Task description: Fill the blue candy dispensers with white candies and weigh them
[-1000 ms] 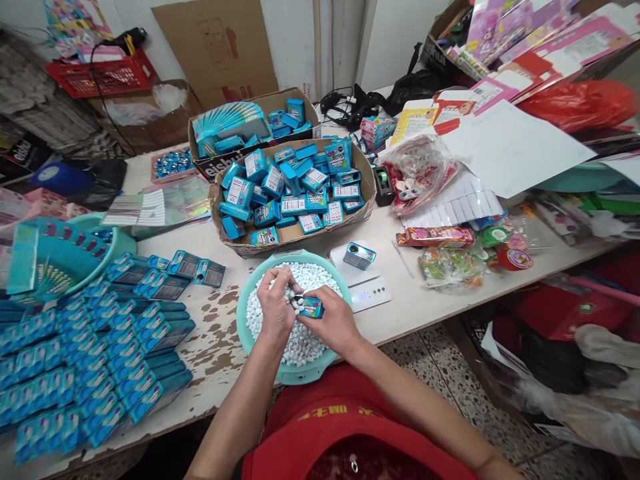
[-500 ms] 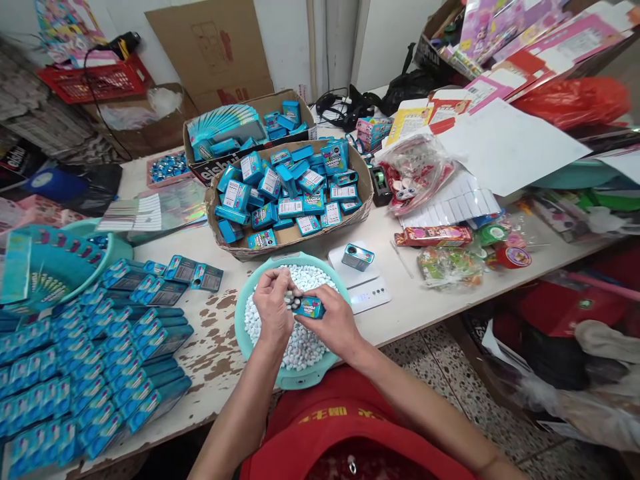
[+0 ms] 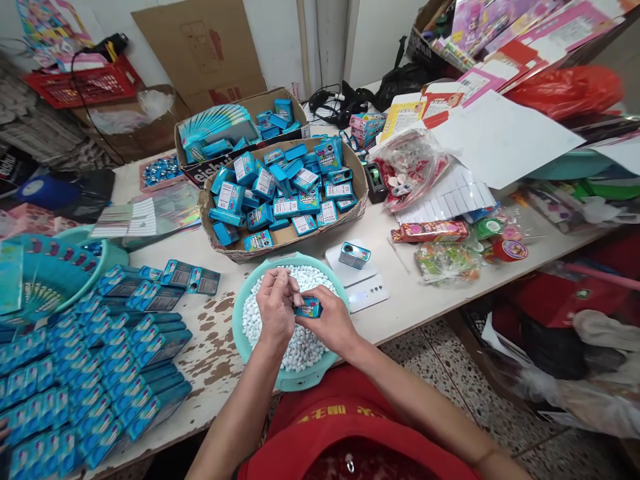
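Observation:
My right hand [image 3: 333,319] grips a small blue candy box [image 3: 309,307] lettered "Caramelo Macizo", tilted with its end toward my other hand. Cupped against that end, my left hand [image 3: 275,307] has its fingers curled; the white candies seen in it a moment ago are now hidden behind the fingers. Both hands are over a mint-green basin [image 3: 240,333] filled with small white candies [image 3: 301,352]. Right of the basin, another blue box [image 3: 355,255] with a round opening on top rests on a white digital scale [image 3: 367,292].
A cut-down carton [image 3: 235,252] of loose blue boxes stands behind the basin, another carton [image 3: 200,175] behind it. Rows of blue boxes [image 3: 100,373] cover the left. Bagged sweets [image 3: 450,263] and papers lie right. At the left edge, part of another person's hand [image 3: 3,430] shows.
The view has shifted slightly. My left hand's fingers have closed in at the box's end, and the candies visible there before are out of sight. My right hand still holds the box.

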